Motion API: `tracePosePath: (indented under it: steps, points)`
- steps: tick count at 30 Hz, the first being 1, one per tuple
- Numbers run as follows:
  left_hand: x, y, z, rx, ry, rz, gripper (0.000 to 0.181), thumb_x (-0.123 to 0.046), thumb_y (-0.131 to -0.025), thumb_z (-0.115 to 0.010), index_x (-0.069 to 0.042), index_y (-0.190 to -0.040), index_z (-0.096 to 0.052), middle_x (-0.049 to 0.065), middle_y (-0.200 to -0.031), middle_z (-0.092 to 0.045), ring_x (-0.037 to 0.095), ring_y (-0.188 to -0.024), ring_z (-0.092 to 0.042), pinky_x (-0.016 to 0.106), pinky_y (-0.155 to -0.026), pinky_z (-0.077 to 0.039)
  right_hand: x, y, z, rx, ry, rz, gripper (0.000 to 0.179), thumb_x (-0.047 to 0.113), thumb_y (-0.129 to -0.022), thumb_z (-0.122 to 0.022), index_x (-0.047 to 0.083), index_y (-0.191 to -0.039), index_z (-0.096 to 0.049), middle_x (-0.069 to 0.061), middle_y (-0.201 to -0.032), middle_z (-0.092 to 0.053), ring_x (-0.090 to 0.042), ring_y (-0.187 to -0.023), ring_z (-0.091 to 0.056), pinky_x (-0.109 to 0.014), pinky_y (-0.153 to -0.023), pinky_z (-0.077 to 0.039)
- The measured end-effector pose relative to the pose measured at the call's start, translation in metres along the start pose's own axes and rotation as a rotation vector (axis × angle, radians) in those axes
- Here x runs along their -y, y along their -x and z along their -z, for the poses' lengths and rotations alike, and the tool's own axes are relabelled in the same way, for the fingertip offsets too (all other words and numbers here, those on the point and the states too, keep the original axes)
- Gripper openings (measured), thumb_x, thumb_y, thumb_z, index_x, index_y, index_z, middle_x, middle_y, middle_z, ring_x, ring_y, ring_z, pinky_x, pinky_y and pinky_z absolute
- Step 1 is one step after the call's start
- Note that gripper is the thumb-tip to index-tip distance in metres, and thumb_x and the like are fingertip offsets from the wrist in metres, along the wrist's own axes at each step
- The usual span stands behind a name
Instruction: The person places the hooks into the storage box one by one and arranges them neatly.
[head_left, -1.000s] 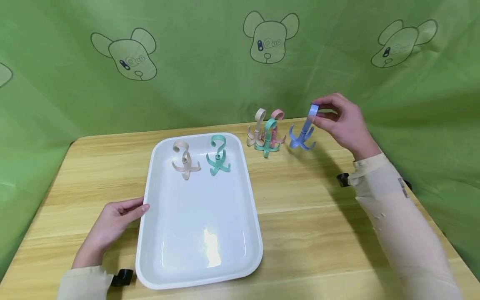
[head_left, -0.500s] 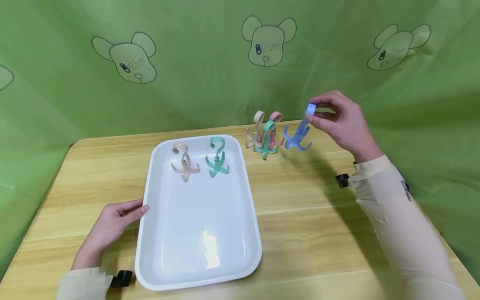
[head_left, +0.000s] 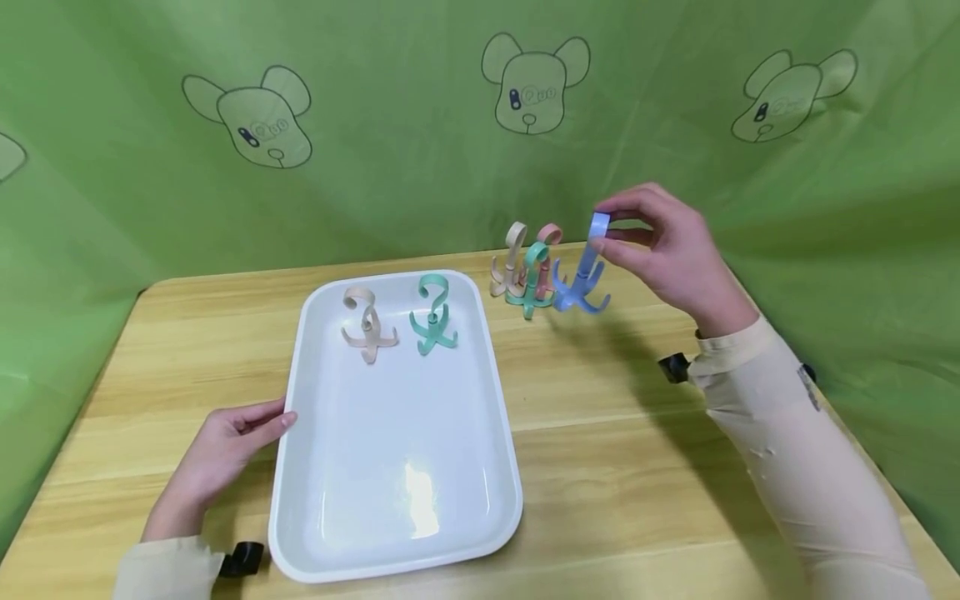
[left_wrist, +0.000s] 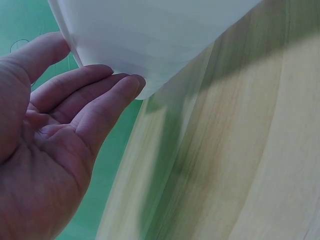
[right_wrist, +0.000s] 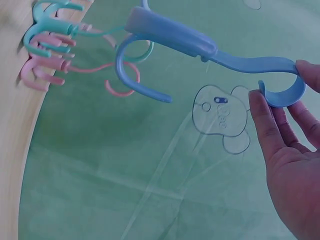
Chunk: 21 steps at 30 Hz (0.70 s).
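Observation:
My right hand (head_left: 671,254) pinches the curled top of a blue hanging hook (head_left: 587,265), its prongs pointing down. In the right wrist view the same blue hook (right_wrist: 172,34) is held by its curl between thumb and fingers (right_wrist: 265,120). My left hand (head_left: 217,458) grips the left wall of a white tray (head_left: 382,442), thumb at the rim. From the left wrist, the fingers (left_wrist: 107,107) lie against the outer side of the tray (left_wrist: 150,40). Inside the tray's far end stand a beige hook (head_left: 371,329) and a green hook (head_left: 433,321).
Right of the tray's far end, a second beige hook (head_left: 512,262), a second green hook (head_left: 533,279) and a pink hook (head_left: 550,237) stand clustered on the wooden table (head_left: 600,467). A green curtain (head_left: 405,167) rises behind the table's back edge.
My right hand has carried the blue hook leftward, up close to the standing group, where it now overlaps the pink hook's side in the head view. The left hand stays on the tray.

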<state>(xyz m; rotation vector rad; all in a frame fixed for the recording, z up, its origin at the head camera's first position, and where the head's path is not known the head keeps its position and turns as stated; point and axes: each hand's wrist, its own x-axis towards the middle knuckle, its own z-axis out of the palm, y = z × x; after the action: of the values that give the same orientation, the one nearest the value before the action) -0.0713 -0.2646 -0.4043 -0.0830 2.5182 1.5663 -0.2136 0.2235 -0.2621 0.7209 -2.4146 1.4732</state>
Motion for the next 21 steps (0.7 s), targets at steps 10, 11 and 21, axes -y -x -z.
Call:
tracePosePath:
  steps: [10,11,21]
  points:
    - [-0.002,0.0,0.0,-0.004,0.002,0.0,0.051,-0.033,-0.098,-0.063,0.006,-0.13,-0.059,0.018,-0.128,-0.061,0.029,-0.12,-0.053,0.014,-0.087,-0.045,0.009,-0.002,-0.012,0.045,0.017,0.004,0.033,-0.005,-0.087,-0.071,-0.006,-0.119,-0.062,-0.009,-0.114,-0.058,-0.02,-0.102,-0.06,-0.028,-0.091,-0.051]
    - [-0.002,0.0,0.0,-0.005,0.001,0.0,0.051,-0.033,-0.098,-0.063,0.005,-0.13,-0.059,0.018,-0.128,-0.061,0.028,-0.12,-0.053,0.014,-0.087,-0.045,0.01,-0.002,-0.013,0.05,0.025,0.008,0.033,-0.004,-0.087,-0.072,-0.006,-0.119,-0.062,-0.009,-0.114,-0.058,-0.02,-0.101,-0.061,-0.028,-0.091,-0.051]
    - [-0.001,0.0,0.001,-0.006,0.0,0.001,0.05,-0.033,-0.098,-0.063,0.005,-0.13,-0.059,0.018,-0.128,-0.06,0.028,-0.121,-0.053,0.014,-0.087,-0.045,0.023,-0.007,-0.03,0.133,0.019,0.111,0.032,-0.004,-0.085,-0.074,-0.003,-0.115,-0.065,-0.007,-0.111,-0.061,-0.019,-0.101,-0.061,-0.03,-0.089,-0.053]
